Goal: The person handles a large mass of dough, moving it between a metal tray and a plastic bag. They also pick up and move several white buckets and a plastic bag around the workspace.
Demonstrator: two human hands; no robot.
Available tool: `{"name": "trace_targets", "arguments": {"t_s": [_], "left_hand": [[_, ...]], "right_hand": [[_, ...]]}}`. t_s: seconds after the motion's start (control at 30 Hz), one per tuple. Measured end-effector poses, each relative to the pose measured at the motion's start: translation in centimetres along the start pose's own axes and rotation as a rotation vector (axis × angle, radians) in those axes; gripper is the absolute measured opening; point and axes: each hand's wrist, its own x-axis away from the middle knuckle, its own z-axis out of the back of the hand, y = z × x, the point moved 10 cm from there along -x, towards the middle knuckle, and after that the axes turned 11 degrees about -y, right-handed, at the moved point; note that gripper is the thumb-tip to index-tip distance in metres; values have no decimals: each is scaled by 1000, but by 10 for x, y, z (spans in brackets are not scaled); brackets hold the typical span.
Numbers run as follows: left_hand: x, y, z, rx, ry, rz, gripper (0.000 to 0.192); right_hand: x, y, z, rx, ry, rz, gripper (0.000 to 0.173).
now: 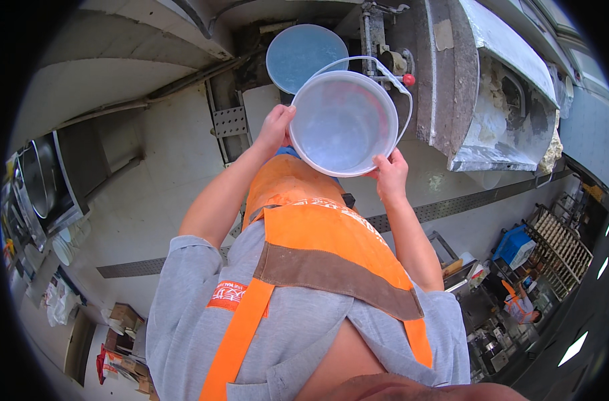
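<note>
A white plastic bucket (pixel 342 123) is held up in front of my orange apron, its mouth facing up towards the camera. No contents can be made out inside it. My left hand (pixel 276 128) grips its rim on the left, and my right hand (pixel 389 173) grips the rim at the lower right, thumb over the edge. The bucket's wire handle with its white plastic grip (pixel 390 75) arches over the far right side. Just beyond the bucket, partly covered by it, is a round container (pixel 307 55) with a bluish surface; whether that is liquid or a lid, I cannot tell.
Beside the round container stands metal machinery with a red knob (pixel 409 79). A large, flour-dusted metal machine (pixel 510 100) is at the right. A perforated drain cover (pixel 450 203) crosses the floor. Far right, a co-worker (pixel 521 308) is near racks and a blue crate (pixel 515 246).
</note>
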Motion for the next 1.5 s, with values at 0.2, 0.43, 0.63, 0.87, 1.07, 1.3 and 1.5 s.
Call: {"name": "trace_targets", "arguments": {"t_s": [0.2,0.43,0.63,0.87,1.07,1.3,1.5], "left_hand": [[14,-9,4,19,50,19,35],[38,-14,1,70,24,67,27],[52,-21,8,91,37,50,35],[60,-30,12,88,58,35,37],[63,-37,12,106,66,37,36],[64,-34,4,102,53,43,35],[66,-39,2,96,21,89,32]], "right_hand": [[7,6,5,15,23,-17,35],[12,11,2,50,-24,-15,39],[18,13,-6,65,-53,-35,40],[24,16,-9,60,-44,-33,42],[28,22,-3,102,-15,-47,42],[34,29,1,67,-4,-43,42],[44,22,-3,80,3,-32,43]]}}
